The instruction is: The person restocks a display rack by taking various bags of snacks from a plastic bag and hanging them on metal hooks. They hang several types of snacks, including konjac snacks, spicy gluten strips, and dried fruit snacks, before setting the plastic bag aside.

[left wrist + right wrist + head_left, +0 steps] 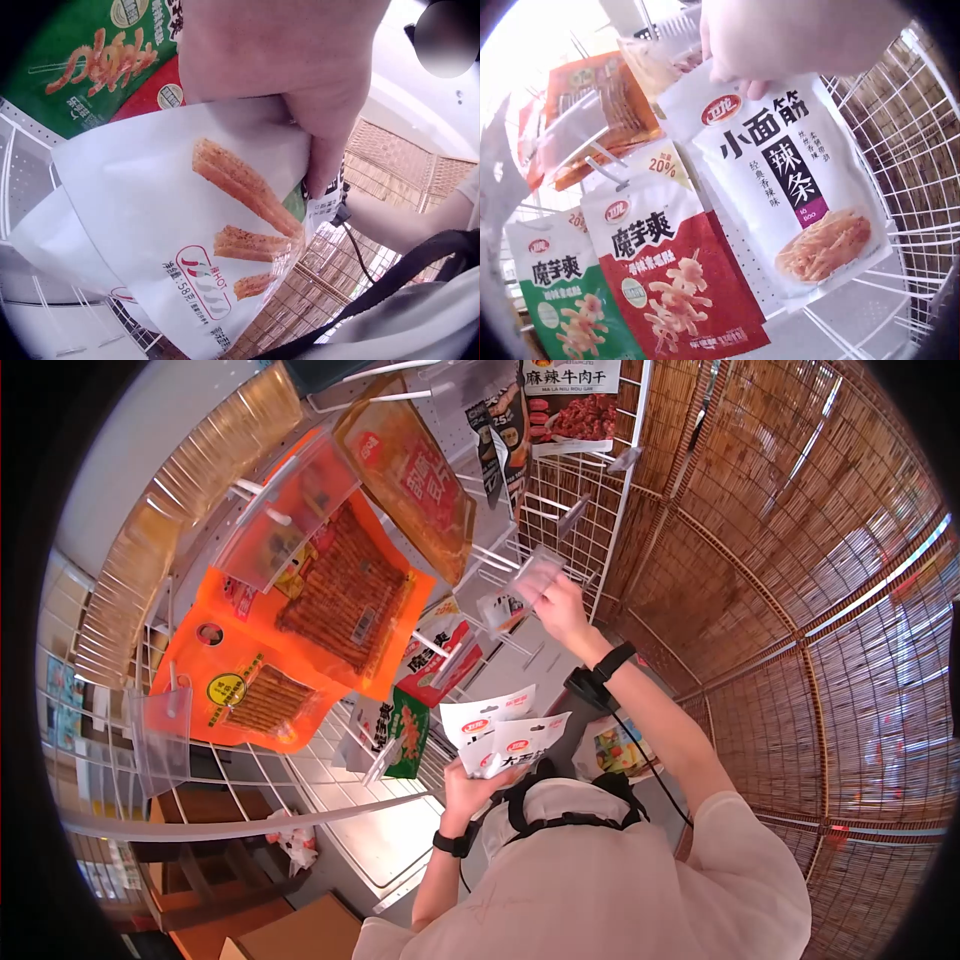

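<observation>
Several white snack bags (515, 738) are gripped near one edge by my left hand (470, 790). In the left wrist view the left hand (277, 56) covers part of a white bag (135, 202) with red strips printed on it. The right hand (562, 612) is up by a clear tag holder (538, 572) at a hook's end. Seen from the right wrist, the right hand (802, 37) pinches the top of another white bag (787, 180), which hangs face outward; the hook behind it is hidden.
Red bags (682, 277) and green bags (577, 300) hang beside the white one. Large orange packs (340, 600) and a clear-fronted pack (410, 475) hang on the left. White hooks stick out of the wire rack (600, 490). A woven blind (760, 560) stands at the right.
</observation>
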`<state>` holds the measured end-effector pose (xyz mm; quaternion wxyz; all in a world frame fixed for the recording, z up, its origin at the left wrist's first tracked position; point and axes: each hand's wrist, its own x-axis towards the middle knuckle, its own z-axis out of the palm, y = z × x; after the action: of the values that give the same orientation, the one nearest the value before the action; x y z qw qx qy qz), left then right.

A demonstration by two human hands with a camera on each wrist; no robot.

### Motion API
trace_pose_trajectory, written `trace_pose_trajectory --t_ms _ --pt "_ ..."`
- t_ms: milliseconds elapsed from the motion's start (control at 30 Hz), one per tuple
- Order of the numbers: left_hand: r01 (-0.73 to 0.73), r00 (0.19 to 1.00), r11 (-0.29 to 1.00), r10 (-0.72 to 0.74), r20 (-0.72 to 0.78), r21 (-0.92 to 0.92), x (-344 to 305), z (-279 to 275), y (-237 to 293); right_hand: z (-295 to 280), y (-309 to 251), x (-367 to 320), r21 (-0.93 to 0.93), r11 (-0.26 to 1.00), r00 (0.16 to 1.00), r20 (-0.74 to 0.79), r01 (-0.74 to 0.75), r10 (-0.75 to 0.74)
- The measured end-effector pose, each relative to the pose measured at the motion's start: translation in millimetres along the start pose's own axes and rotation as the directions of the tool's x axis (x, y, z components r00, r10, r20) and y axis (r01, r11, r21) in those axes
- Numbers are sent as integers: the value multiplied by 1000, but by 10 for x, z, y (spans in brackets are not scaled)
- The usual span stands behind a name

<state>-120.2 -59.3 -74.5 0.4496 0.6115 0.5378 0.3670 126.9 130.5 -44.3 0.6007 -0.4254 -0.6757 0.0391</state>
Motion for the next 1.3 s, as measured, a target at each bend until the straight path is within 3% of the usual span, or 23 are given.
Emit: trace_pose_trajectory --t_ms 333,600,667,867,933,1133,1300 --pt "4 1000 1000 -4 -12 -26 -32 -49 -54 49 6 39 -16 996 992 -79 92 -93" --pt "24 1000 998 -25 -17 -51 -50 -64 -64 114 -10 75 -62 998 1000 28 2 0" --pt "12 999 997 -15 31 81 -54 -105 -52 154 -17 69 -80 997 1000 -5 0 -1" --pt "-1 999 999 0 43 37 -65 -120 -140 212 -21 58 50 998 997 -66 -45 48" --pt "1 999 1000 -3 47 31 -68 -126 -113 180 -95 112 28 1000 989 -146 9 -5" --pt "11 998 1000 -12 66 22 -40 -117 -146 231 -176 199 82 992 982 -159 -94 106" --pt "12 996 1000 -14 86 22 3 -97 -58 312 -108 287 92 990 989 -98 -104 113"
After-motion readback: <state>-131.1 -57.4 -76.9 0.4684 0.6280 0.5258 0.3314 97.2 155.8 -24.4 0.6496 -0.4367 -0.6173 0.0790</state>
